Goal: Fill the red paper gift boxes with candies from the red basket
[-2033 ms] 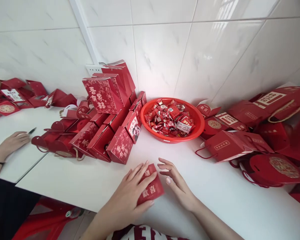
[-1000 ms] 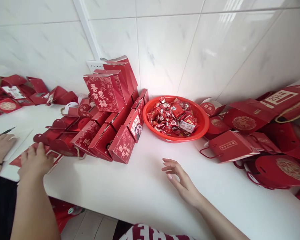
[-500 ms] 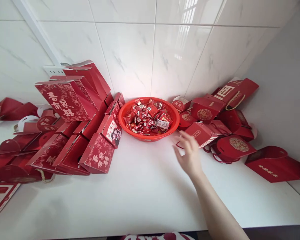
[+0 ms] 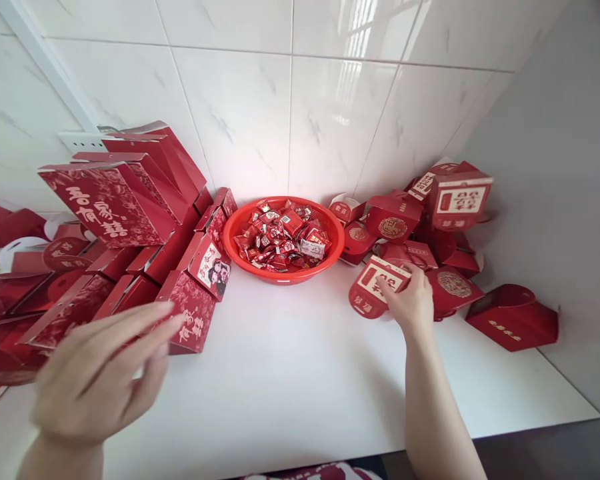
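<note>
My right hand (image 4: 414, 298) grips a small red gift box (image 4: 377, 285) with a cream label, tilted just above the table in front of the right-hand pile. On the left, my left hand (image 4: 113, 367) hangs in the air, fingers stretched out, slightly blurred and holding nothing. It is nearest to a red patterned gift box (image 4: 193, 320) at the front of the left stack and covers part of that stack. Between the hands, a red plastic basket (image 4: 283, 275) holds many wrapped sweets (image 4: 285, 233).
Red boxes (image 4: 394, 217) are piled on the right, one box (image 4: 463, 200) tipped up on top. Another red box (image 4: 513, 320) stands beside the grey side panel (image 4: 555, 187). Tall red boxes (image 4: 103, 207) are stacked left, near a power strip (image 4: 80, 141). The white table (image 4: 270, 373) meets a tiled wall.
My right hand has moved right and now holds a red box turned with its label up. My left hand has come into view. A box atop the right pile has shifted. The view has turned slightly.
</note>
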A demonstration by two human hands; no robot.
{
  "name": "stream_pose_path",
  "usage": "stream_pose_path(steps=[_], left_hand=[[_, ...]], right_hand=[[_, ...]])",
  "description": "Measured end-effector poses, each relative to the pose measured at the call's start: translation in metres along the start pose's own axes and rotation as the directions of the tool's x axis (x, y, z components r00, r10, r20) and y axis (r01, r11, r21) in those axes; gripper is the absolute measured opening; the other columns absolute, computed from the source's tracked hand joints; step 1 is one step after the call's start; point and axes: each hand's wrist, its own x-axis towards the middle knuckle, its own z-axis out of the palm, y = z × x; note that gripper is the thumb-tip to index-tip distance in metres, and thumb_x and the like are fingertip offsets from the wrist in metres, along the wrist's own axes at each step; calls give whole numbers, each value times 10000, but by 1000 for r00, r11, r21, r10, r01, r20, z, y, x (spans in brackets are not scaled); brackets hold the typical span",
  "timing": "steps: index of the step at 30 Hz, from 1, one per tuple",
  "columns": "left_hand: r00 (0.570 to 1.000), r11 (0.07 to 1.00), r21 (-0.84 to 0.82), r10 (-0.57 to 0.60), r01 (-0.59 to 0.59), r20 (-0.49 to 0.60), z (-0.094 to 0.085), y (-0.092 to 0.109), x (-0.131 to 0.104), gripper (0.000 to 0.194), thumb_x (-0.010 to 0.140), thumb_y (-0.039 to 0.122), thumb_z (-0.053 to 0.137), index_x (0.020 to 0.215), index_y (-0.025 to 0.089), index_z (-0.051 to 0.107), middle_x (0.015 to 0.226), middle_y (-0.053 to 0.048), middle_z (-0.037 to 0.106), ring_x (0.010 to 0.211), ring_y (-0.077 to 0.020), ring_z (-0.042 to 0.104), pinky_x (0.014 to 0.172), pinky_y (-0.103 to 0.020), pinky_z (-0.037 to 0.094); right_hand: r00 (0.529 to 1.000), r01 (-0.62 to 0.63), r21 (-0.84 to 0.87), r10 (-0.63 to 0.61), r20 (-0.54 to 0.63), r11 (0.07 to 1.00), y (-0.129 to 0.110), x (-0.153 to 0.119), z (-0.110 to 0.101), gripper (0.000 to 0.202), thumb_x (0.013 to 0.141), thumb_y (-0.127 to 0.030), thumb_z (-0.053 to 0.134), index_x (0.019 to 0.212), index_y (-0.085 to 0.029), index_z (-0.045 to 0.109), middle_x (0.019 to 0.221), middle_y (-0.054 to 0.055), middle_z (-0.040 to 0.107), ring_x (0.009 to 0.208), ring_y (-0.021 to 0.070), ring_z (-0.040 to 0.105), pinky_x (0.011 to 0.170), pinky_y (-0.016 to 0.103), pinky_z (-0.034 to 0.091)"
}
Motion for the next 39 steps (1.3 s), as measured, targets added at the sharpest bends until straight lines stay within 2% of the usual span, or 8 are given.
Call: stream_pose_path(steps=[4,12,21,23,26,30,35,39], left_hand=[[939,979,-153,174,-133,297,49,29,12,482,843,28,588,1276,238,615,1168,-54,700,1057,-211,661,932,-354,523],[663,889,-176,-171,423,729,122,44,-14,724,912,273,602,1541,305,245,1523,-63,446,1355,-260,500,1104,-413,468],[853,822,-391,-199,414,483,120,49,-7,681,907,249,615,1510,252,299,1527,-129,430,1420,-293,407,1170,-490,366],[919,872,-416,-90,258,383,114,49,2,644,911,148,577,1490,264,320,1422,-104,561,1351,-255,492,1179,-496,340],[951,882,-464,66,87,303,109,48,11,623,914,54,525,1467,270,336,1246,-49,700,1204,-196,616,1203,-499,293],[959,878,-458,-7,141,283,108,42,14,446,948,76,471,1351,263,506,1234,-40,694,1165,-184,634,1183,-453,340],[868,754,-438,-373,489,327,120,33,2,369,963,230,522,1331,251,536,1406,-81,525,1347,-241,473,1157,-436,375],[823,629,-535,-373,564,428,138,37,-11,460,952,396,540,1379,239,472,1477,-117,420,1415,-293,374,1184,-495,317]], right_hand=[[875,-68,162,-19,483,984,-9,-11,9,478,880,-566,544,1192,-206,573,981,89,713,882,271,685,818,411,526],[555,29,296,-262,789,955,-33,-50,33,246,956,-281,443,1146,-211,581,717,4,699,681,172,681,664,269,519],[138,-420,370,-344,929,829,-53,-72,36,650,970,-701,295,1078,-151,624,887,103,730,670,200,723,572,264,534],[212,-308,398,-345,914,864,-53,-75,38,570,966,-664,384,1046,-156,630,808,70,715,617,175,691,559,256,513],[492,-102,427,-327,807,899,-51,-75,41,420,982,-571,448,1067,-193,606,757,17,671,602,156,647,582,272,519],[664,24,528,-409,626,849,-52,-75,39,373,1005,-512,443,1147,-211,611,978,65,674,818,189,660,656,302,557],[626,212,685,-635,452,697,-63,-85,34,310,1047,-383,410,1139,-217,656,1116,101,645,1039,220,620,892,371,528],[559,155,747,-681,474,647,-70,-96,35,263,1027,-383,481,1150,-235,661,1111,99,627,1040,218,616,923,379,522]])
